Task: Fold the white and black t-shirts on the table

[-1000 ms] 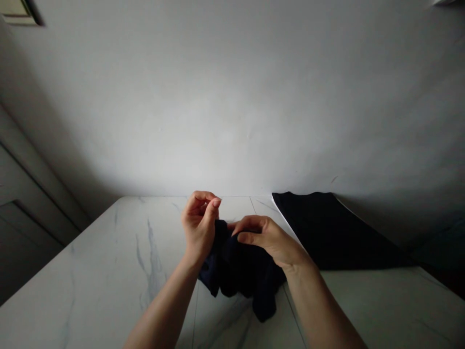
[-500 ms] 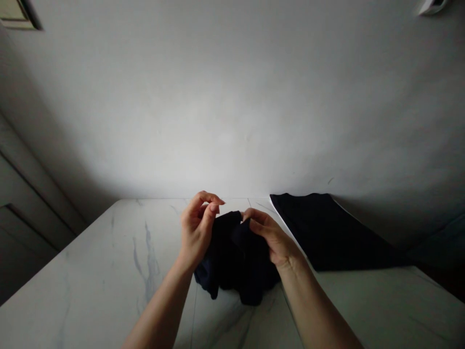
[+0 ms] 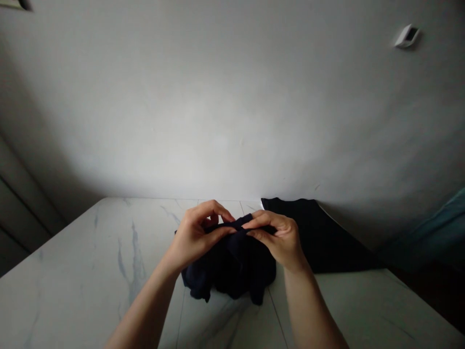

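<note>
A bunched dark navy cloth (image 3: pixel 228 271), perhaps a garment, hangs in folds over the table in front of me; its exact kind does not show. My left hand (image 3: pixel 201 230) pinches its upper edge between thumb and fingers. Close beside it, my right hand (image 3: pixel 278 232) grips the same edge, thumb toward me and fingers behind. The fingertips of both hands nearly meet along the top of the cloth. Part of the edge is hidden behind the fingers.
A flat dark cloth (image 3: pixel 334 242) with a pale border lies at the back right of the white marbled table (image 3: pixel 90 271). The grey wall (image 3: pixel 225 121) rises behind. A small white device (image 3: pixel 407 36) is fixed on it. Bluish fabric (image 3: pixel 428 232) shows at far right.
My left hand has come down and right from above the cloth and taken hold of its edge. The right hand keeps its grip. The view has shifted slightly.
</note>
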Motion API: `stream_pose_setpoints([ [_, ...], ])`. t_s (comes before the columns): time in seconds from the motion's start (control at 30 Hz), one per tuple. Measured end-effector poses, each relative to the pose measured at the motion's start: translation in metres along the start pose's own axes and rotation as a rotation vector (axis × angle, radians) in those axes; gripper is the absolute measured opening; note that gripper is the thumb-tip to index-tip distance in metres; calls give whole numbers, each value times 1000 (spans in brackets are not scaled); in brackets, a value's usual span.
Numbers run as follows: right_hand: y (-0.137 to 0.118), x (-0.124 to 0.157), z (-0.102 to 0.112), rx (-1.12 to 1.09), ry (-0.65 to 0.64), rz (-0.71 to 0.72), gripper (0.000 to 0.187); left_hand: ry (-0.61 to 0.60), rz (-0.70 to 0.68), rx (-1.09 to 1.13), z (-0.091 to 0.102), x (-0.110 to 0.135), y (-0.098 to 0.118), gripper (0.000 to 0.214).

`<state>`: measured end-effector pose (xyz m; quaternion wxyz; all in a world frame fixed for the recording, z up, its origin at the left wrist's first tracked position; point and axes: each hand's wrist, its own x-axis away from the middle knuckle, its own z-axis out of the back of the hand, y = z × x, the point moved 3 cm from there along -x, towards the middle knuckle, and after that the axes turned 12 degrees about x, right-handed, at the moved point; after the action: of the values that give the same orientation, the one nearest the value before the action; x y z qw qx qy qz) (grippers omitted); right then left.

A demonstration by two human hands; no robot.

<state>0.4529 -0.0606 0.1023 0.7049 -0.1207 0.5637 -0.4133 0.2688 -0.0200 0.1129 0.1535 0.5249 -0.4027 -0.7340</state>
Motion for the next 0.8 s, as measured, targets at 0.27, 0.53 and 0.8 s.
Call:
stream_pose_setpoints([
  [0.27, -14, 0, 11, 190, -15, 233, 8, 0, -12, 8, -3, -2, -3, 23],
  [0.53, -16, 2, 12, 258, -11, 264, 11, -9, -145, -73, -4, 0, -1, 13],
  [0.8, -22, 2, 15, 295, 6, 258, 13, -39, -302, -204, -8, 3, -1, 14],
])
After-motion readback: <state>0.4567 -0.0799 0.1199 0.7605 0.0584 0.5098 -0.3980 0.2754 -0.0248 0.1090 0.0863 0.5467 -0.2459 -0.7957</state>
